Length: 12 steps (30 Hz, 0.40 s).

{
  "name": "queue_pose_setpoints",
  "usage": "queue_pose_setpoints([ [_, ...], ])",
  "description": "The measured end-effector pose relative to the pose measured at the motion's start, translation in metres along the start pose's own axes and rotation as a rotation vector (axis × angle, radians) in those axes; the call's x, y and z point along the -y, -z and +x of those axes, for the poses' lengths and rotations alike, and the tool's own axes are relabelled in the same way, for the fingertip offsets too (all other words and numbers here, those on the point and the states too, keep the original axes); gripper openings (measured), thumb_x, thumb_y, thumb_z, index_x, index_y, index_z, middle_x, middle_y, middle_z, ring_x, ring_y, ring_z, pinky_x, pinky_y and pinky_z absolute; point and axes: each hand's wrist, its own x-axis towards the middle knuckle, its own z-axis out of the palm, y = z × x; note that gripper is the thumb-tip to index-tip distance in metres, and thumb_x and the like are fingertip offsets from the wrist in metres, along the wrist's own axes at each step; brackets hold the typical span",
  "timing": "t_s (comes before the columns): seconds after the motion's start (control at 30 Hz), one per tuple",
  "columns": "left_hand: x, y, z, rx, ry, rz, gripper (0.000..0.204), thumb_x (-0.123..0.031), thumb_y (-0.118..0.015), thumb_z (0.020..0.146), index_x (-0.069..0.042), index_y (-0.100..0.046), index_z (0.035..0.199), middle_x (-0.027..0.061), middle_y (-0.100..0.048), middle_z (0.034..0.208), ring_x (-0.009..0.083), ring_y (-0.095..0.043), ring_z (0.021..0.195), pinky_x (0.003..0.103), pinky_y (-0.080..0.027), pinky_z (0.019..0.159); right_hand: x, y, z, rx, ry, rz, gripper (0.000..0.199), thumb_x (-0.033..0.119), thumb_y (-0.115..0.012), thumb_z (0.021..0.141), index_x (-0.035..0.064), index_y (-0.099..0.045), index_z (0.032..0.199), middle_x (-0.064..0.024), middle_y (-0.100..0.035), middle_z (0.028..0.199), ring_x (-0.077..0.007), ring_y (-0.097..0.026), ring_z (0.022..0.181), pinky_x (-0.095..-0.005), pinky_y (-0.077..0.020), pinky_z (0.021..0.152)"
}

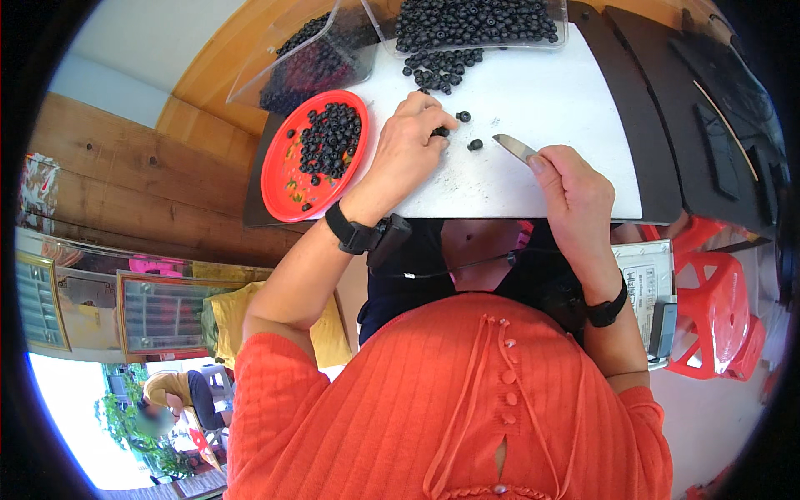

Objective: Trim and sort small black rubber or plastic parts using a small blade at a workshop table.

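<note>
My right hand (575,196) grips a small knife (515,147), its blade pointing left over the white board (550,92). My left hand (412,137) is curled over the board, with a dark blueberry (441,132) at its thumb and fingertips. Two loose blueberries, one of them a blueberry (475,144) near the knife tip, lie between the hands. Left of my left wrist is a red oval plate (283,187) holding many blueberries (331,142). A looser pile of blueberries (442,67) sits beyond my left fingers.
Two transparent plastic containers of blueberries stand at the far side: one box (477,44) and another at the left (358,67). A dark table (617,58) extends right. Red stools (712,312) stand at the right, and another person (179,392) sits at the lower left.
</note>
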Motion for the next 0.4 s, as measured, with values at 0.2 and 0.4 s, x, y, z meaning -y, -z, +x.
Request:
queue_pose_setpoints([
  [0.2, -0.017, 0.0, -0.037, -0.277, 0.024, 0.072, 0.035, -0.003, -0.073, 0.077, -0.005, -0.068, 0.111, 0.0141, -0.058, 0.118, 0.0238, -0.06, 0.098, 0.034, -0.051, 0.077, -0.001, -0.001, -0.001, -0.009, 0.036, -0.019, 0.013, 0.017, -0.062, 0.094, 0.0046, -0.062, 0.09, -0.0107, -0.064, 0.077, -0.0284, -0.064, 0.068, -0.0369, -0.0476, 0.06],
  [0.4, -0.051, -0.014, -0.039, -0.13, -0.093, -0.255, 0.028, -0.014, -0.076, 0.084, -0.005, -0.067, 0.108, 0.0102, -0.059, 0.098, 0.0206, -0.058, 0.082, 0.031, -0.048, 0.067, 0.0, -0.004, -0.001, -0.015, 0.024, -0.037, 0.013, 0.017, -0.062, 0.094, 0.0048, -0.063, 0.091, -0.0112, -0.064, 0.077, -0.028, -0.065, 0.068, -0.0368, -0.0476, 0.06],
])
